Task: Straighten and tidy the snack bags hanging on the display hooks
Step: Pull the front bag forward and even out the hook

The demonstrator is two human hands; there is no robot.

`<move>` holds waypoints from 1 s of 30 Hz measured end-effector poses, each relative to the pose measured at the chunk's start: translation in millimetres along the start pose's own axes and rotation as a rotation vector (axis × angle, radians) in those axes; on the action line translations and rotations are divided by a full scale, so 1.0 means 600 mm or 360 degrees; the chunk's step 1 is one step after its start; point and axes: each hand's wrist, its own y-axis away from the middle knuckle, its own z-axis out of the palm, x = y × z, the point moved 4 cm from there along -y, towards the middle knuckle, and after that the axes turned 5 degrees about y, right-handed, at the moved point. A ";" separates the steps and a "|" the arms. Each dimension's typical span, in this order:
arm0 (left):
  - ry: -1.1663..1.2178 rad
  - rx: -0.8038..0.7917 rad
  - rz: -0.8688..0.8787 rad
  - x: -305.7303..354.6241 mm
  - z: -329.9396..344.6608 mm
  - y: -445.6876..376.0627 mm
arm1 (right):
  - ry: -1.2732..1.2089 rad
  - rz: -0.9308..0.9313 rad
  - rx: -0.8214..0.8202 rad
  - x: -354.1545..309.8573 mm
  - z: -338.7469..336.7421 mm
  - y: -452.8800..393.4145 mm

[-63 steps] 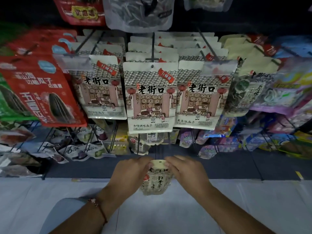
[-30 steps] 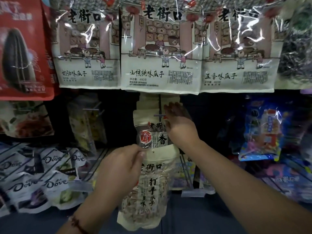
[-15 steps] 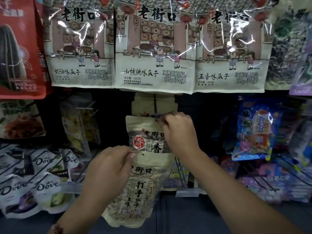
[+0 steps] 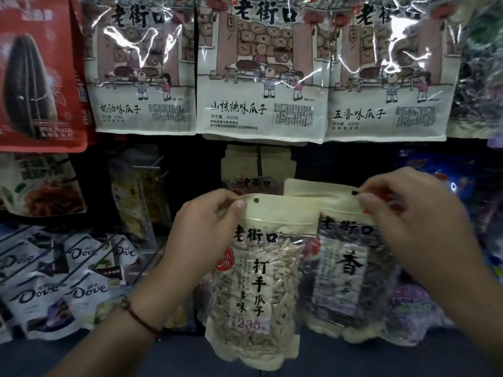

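Observation:
My left hand [image 4: 202, 235] pinches the top strip of a cream bag of pale seeds [image 4: 258, 289], beside its hang hole. My right hand [image 4: 413, 227] pinches the top of a second cream bag with dark seeds [image 4: 345, 270], next to its hole. Both bags are off the hook and held side by side, the pale one overlapping the dark one's left edge. Behind them, more bags of the same kind [image 4: 258, 167] hang on a dark hook. Above hang three large cream seed bags [image 4: 261, 69] in a row.
A red sunflower-seed bag [image 4: 38, 74] hangs at upper left. White Dove packets [image 4: 62, 278] lie on wire racks at lower left. A yellowish bag [image 4: 136, 191] hangs on a hook left of centre. Blue and purple snack packs [image 4: 484, 186] crowd the right edge.
My right hand has pulled the dark-seed bag off the hook and brought it down to the right. My left hand raised the pale-seed bag beside it. The view moved closer.

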 end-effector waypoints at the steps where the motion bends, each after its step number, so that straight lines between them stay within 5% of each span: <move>1: -0.0010 -0.0016 -0.0012 -0.001 0.008 -0.007 | 0.0046 -0.0011 0.0007 0.006 -0.010 0.007; 22: -0.0239 0.0131 -0.0074 -0.054 0.076 -0.077 | -0.0142 0.0174 -0.0246 0.002 0.017 0.071; 30: -0.0421 0.0298 0.0268 -0.070 0.089 -0.116 | -0.0279 -0.0014 -0.0466 -0.066 0.076 0.088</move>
